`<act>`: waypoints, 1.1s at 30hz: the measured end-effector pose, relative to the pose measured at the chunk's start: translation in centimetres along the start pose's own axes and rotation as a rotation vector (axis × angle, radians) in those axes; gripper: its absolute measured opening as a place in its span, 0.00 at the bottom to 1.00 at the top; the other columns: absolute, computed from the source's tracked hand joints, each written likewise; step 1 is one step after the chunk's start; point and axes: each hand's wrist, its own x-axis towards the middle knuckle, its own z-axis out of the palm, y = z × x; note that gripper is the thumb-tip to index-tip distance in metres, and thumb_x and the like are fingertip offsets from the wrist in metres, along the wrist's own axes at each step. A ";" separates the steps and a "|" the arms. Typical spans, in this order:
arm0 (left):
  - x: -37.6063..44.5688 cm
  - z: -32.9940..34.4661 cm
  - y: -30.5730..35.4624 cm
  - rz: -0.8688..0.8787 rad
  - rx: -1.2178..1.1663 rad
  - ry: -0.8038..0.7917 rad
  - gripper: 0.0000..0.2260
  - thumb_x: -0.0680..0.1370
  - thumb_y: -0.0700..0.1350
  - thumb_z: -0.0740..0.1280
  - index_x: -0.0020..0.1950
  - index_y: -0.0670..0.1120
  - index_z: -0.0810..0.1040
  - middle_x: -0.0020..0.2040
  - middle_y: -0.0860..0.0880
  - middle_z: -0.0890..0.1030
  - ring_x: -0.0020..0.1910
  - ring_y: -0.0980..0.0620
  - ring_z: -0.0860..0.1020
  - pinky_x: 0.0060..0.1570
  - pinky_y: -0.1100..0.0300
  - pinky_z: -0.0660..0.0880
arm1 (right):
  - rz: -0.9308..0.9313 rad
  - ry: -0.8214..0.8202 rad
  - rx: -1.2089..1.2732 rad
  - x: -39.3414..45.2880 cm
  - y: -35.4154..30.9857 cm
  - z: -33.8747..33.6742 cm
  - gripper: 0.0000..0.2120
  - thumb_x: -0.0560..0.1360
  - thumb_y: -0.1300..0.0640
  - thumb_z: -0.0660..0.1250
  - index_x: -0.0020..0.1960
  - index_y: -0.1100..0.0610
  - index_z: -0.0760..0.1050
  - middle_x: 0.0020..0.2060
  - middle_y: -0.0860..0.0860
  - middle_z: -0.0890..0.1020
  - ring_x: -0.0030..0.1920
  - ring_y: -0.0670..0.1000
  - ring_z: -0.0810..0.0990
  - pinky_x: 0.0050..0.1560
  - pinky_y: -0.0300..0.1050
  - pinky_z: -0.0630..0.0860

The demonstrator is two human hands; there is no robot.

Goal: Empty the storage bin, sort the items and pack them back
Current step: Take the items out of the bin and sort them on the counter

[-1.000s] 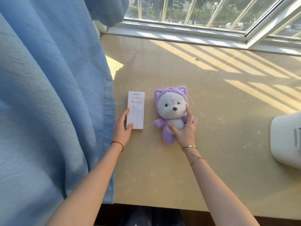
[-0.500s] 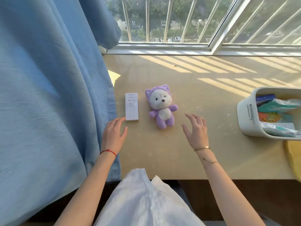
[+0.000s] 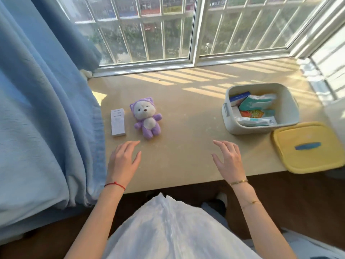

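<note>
Head view:
Left hand point(image 3: 123, 161): empty, fingers spread, near white box point(image 3: 118, 122).
Right hand point(image 3: 228, 159): empty, fingers spread.
Plush bear point(image 3: 146, 118): on tabletop point(image 3: 186, 113), beside box.
Storage bin point(image 3: 260, 107): right, holding packets; yellow lid point(image 3: 308, 146) beside.

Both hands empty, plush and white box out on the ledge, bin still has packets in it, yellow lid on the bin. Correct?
Not the lid. The head view shows the yellow lid lying flat on the ledge beside the bin, which stands open. The rest holds: left hand and right hand are empty, plush and white box are out, packets remain inside.
</note>
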 end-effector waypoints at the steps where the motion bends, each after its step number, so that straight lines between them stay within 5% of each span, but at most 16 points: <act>1: -0.5 0.7 2.0 0.011 0.004 0.010 0.19 0.75 0.52 0.59 0.61 0.46 0.78 0.54 0.47 0.81 0.53 0.45 0.78 0.53 0.49 0.76 | 0.000 -0.001 -0.001 -0.6 1.6 -1.3 0.21 0.73 0.60 0.71 0.66 0.58 0.74 0.55 0.54 0.78 0.59 0.54 0.72 0.61 0.50 0.73; 13: -4.4 9.1 23.1 -0.001 -0.109 0.055 0.15 0.75 0.41 0.70 0.62 0.46 0.78 0.56 0.48 0.81 0.54 0.46 0.79 0.56 0.52 0.75 | -0.019 -0.024 -0.047 -3.4 18.2 -14.9 0.21 0.74 0.59 0.71 0.65 0.57 0.74 0.56 0.53 0.78 0.58 0.52 0.72 0.61 0.47 0.72; 22: -0.5 11.6 28.0 0.056 -0.079 0.058 0.15 0.74 0.40 0.71 0.60 0.46 0.79 0.55 0.47 0.82 0.54 0.46 0.80 0.56 0.52 0.76 | 0.019 -0.043 0.020 0.3 23.1 -16.3 0.21 0.75 0.58 0.70 0.66 0.57 0.73 0.56 0.54 0.78 0.59 0.53 0.71 0.61 0.51 0.73; 33: 9.0 15.7 32.5 0.144 -0.129 -0.057 0.16 0.75 0.40 0.69 0.63 0.48 0.77 0.57 0.49 0.80 0.57 0.50 0.78 0.58 0.54 0.76 | 0.082 -0.121 0.095 8.9 28.8 -16.0 0.19 0.76 0.58 0.68 0.66 0.55 0.72 0.59 0.53 0.77 0.62 0.53 0.72 0.63 0.40 0.65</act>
